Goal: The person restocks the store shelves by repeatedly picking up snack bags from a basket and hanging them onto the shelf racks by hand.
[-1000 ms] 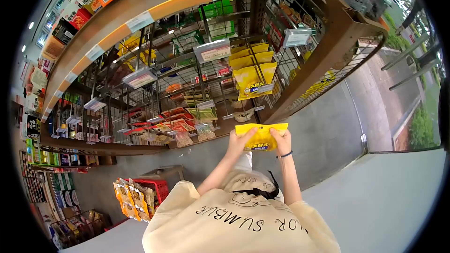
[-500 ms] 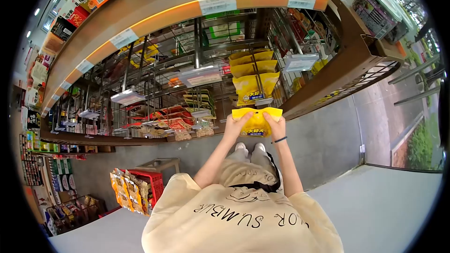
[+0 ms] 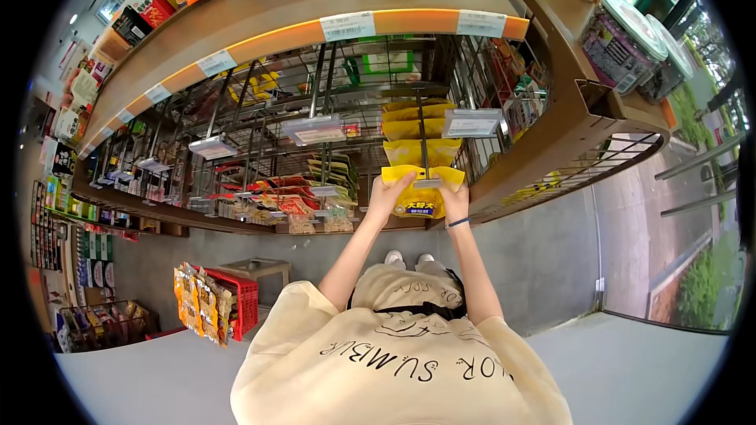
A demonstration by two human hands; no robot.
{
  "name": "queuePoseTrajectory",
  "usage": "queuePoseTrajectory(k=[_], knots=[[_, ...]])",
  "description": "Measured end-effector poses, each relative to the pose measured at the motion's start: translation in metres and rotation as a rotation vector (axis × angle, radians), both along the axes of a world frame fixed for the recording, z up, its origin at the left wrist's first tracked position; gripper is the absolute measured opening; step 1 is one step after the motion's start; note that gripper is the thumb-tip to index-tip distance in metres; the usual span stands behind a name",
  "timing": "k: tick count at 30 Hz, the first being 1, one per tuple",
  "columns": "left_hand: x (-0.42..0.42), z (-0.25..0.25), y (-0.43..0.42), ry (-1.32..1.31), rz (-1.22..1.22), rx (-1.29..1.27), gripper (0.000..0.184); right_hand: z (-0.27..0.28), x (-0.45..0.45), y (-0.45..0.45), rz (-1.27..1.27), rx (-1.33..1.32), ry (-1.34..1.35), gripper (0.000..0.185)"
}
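Both my hands grip the top corners of a yellow snack bag (image 3: 418,203). My left hand (image 3: 389,194) pinches its left corner, thumb on the front. On the opposite corner, my right hand (image 3: 454,197) is closed the same way, a dark band around its wrist. The bag's upper edge is at the front end of a metal display hook (image 3: 424,142), beside its price tag holder; whether the hook passes through the bag's hole I cannot tell. Behind it, several matching yellow bags (image 3: 409,127) hang on that hook.
Price tag holders (image 3: 313,130) on hooks jut out on both sides. An orange-edged shelf (image 3: 425,22) crosses above, and a brown side panel (image 3: 543,142) stands right. On the lower left, a red basket (image 3: 248,299) holds snack packs near a stool (image 3: 260,269).
My hands have moved the yellow bag forward, from in front of the hook to its tip, where the tag holder now overlaps the bag's top. The camera view has shifted slightly.
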State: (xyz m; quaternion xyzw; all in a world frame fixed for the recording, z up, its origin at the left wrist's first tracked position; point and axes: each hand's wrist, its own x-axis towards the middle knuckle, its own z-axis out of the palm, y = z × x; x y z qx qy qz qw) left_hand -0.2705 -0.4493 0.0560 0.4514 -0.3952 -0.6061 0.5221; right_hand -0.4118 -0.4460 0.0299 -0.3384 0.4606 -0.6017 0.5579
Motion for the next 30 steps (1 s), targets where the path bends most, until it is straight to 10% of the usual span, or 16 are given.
queuePoseTrajectory(k=[30], knots=[[-0.013, -0.014, -0.032, 0.083, 0.088, 0.029, 0.021, -0.013, 0.004, -0.046, -0.208, -0.025, 0.051, 0.028]])
